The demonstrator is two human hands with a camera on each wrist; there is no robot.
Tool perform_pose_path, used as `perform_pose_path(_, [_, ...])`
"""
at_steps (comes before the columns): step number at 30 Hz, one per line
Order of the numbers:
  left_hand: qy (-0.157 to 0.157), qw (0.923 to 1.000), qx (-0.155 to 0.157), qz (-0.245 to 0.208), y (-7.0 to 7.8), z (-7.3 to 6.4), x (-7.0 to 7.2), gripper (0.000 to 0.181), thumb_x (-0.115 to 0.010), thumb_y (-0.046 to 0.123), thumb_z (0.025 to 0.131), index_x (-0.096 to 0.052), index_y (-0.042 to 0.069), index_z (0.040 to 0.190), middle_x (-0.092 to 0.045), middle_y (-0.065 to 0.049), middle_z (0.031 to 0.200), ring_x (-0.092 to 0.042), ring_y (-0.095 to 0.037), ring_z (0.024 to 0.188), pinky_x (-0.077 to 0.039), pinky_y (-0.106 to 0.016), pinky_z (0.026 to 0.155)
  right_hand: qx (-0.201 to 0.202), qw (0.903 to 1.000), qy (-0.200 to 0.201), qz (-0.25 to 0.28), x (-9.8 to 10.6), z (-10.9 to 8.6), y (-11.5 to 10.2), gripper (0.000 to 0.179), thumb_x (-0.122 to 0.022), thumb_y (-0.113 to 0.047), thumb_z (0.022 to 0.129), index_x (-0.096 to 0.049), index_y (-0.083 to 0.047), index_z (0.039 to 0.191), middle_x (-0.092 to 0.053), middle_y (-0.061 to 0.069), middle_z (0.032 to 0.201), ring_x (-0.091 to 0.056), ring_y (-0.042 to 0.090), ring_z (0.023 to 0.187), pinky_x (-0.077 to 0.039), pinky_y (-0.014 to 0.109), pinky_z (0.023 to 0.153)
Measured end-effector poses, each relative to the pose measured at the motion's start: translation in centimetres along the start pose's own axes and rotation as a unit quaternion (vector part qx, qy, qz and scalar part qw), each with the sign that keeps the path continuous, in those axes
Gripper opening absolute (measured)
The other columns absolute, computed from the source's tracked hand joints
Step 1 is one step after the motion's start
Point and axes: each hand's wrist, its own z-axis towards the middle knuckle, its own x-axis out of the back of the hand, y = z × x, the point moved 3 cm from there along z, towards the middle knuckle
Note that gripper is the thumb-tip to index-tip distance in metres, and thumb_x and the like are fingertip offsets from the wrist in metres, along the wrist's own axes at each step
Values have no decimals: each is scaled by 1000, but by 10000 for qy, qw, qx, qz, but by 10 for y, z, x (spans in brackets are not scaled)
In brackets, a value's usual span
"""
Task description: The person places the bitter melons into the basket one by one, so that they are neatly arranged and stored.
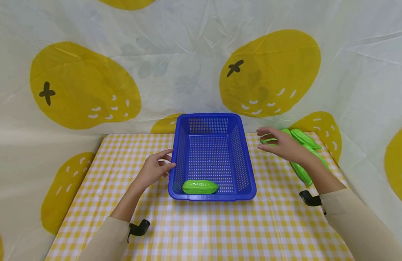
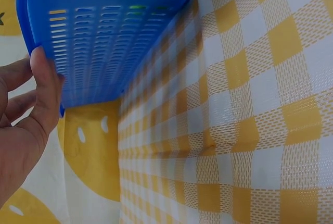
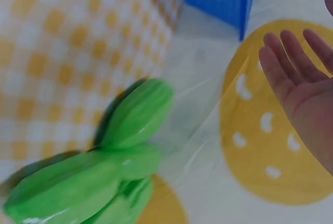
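A blue plastic basket (image 1: 209, 197) with slotted walls sits mid-table, one green ridged fruit (image 1: 200, 187) lying inside along its near end. My left hand (image 1: 155, 166) rests its fingertips against the basket's left rim; in the left wrist view, fingers (image 2: 44, 86) touch the rim and outer wall. To the right of the basket, my right hand (image 1: 279, 143) hovers with loosely bent, spread fingers and nothing in its grasp. Beneath and beyond it lies a pile of several green ridged fruits (image 1: 305, 139), partly hidden by the hand and forearm. The right wrist view shows these fruits (image 3: 138, 112) apart from the palm.
A yellow-and-white checked cloth (image 1: 201, 232) covers the table. Behind and at both sides hangs a pale curtain (image 1: 188, 79) printed with large yellow fruit shapes, close to the table's back edge. Black wrist-worn devices (image 1: 140, 227) sit by both sleeves.
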Motion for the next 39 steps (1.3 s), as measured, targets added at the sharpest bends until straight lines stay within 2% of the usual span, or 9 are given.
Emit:
perform_pose_path(6, [21, 10000, 34, 32, -2, 1, 1, 61, -71, 3, 97, -48, 4, 153, -61, -24, 120, -68, -16, 71, -66, -53, 64, -355, 9983, 392, -236, 8, -21, 31, 65, -64, -34, 104, -39, -1, 154, -42, 27, 155, -42, 51, 140, -39, 70, 116])
perform_pose_path(11, [-12, 10000, -8, 34, -2, 2, 1, 60, -71, 4, 97, -49, 4, 153, -61, -25, 121, -68, -16, 72, -67, -47, 61, -667, 9957, 522, -376, 12, -35, 56, 69, -65, -33, 104, -37, 3, 154, -40, 29, 156, -40, 53, 140, -39, 72, 114])
perform_pose_path(20, [-20, 10000, -10, -2, -2, 3, 3, 60, -71, 3, 97, -49, 4, 153, -62, -24, 120, -69, -15, 72, -65, -60, 68, -1223, 9877, 521, -824, 14, -57, 88, 80, -63, -44, 103, -31, 7, 156, -35, 34, 157, -42, 57, 135, -46, 74, 103])
perform_pose_path(23, [-65, 10000, -10, 16, -3, 3, 3, 60, -71, 4, 97, -48, 4, 153, -61, -25, 121, -69, -16, 73, -64, -60, 69, -1392, 9834, 586, -1007, 15, -65, 96, 83, -62, -48, 103, -32, 8, 156, -37, 36, 154, -44, 58, 133, -50, 73, 97])
perform_pose_path(32, [-31, 10000, 13, 4, -1, 2, 2, 60, -71, 2, 97, -49, 5, 153, -61, -24, 120, -69, -14, 72, -65, -59, 68, -1817, 9703, 687, -1443, 17, -79, 118, 82, -63, -45, 102, -37, 20, 146, -45, 46, 138, -50, 62, 120, -54, 70, 89])
perform_pose_path(39, [-49, 10000, 24, -25, 2, 1, 1, 61, -70, 2, 97, -48, 4, 154, -60, -24, 121, -69, -15, 72, -65, -58, 67, -2063, 9643, 494, -1585, 17, -86, 128, 84, -59, -47, 104, -33, 22, 145, -51, 48, 128, -54, 61, 112, -55, 66, 81])
